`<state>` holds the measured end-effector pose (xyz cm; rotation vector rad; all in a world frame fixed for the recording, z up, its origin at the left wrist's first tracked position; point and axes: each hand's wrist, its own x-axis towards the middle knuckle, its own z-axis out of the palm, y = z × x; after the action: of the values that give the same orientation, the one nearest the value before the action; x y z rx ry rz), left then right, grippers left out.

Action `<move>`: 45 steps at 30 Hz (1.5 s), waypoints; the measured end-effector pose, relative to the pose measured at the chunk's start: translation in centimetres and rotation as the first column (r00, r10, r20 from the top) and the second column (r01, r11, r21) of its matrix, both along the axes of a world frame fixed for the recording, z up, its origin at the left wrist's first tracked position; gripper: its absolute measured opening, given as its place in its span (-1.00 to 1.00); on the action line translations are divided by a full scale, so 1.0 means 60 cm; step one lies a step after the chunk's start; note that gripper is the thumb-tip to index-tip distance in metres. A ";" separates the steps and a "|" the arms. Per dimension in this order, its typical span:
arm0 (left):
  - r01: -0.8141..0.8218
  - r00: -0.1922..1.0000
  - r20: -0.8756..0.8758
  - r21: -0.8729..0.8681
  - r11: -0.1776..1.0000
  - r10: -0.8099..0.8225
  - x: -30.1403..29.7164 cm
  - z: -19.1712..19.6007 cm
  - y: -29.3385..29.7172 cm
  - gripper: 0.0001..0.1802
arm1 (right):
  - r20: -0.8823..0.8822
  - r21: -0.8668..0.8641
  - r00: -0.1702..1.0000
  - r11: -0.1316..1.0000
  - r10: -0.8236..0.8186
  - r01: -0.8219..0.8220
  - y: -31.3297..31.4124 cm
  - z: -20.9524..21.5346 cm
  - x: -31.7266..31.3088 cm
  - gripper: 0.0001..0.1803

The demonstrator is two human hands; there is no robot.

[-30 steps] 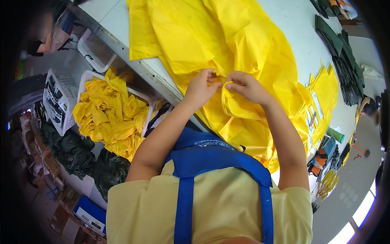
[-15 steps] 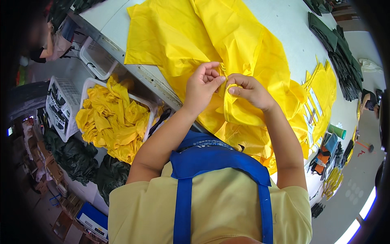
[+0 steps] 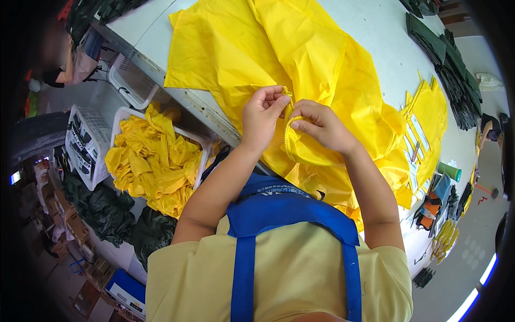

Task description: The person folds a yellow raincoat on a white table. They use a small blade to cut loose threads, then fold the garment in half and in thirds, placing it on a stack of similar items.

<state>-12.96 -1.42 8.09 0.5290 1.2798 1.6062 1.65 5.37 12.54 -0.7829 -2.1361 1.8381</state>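
A large yellow coated-fabric garment [image 3: 316, 48] lies spread and rumpled over the table's edge in front of me. Its yellow zipper [image 3: 286, 140] hangs in a curve between my two hands. My left hand [image 3: 260, 117] pinches the zipper's upper end between thumb and fingertips. Just to the right, my right hand [image 3: 323, 126] grips the zipper a little lower, thumb and forefinger pressed together over its edge. Folds of the yellow fabric drape beneath both hands. The slider cannot be made out clearly.
The pale table [image 3: 145, 32] has a metal edge. Left of me, a white basket [image 3: 119, 119] holds crumpled yellow pieces. Flat yellow pieces [image 3: 429, 115], dark green folded fabric [image 3: 440, 59] and a green roll [image 3: 449, 172] lie at right. A person [image 3: 72, 64] sits far left.
Both hands have shifted slightly left with the zipper, whose upper end now leans left. The lower stretch bends into a curve where it hung straighter. The view has tilted a little.
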 end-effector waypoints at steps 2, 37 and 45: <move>0.011 1.000 -0.005 -0.032 0.999 -0.011 -0.001 0.006 0.001 -0.82 | 0.006 0.023 1.000 1.000 0.003 -0.003 -0.001 -0.001 0.002 -0.89; 0.514 0.477 -0.878 0.301 0.803 0.023 -0.022 0.113 -0.001 -0.86 | 0.166 0.122 0.969 0.971 0.185 -0.206 0.058 0.132 0.025 -0.80; 0.685 0.297 -0.927 0.040 0.727 -0.229 -0.022 0.133 -0.004 -0.85 | 0.060 0.632 0.979 0.767 -0.197 0.115 0.036 0.097 0.034 -0.72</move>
<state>-14.26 -1.64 16.05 2.0970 1.2164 1.0116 3.68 7.52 18.38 -0.8749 -2.4429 0.8963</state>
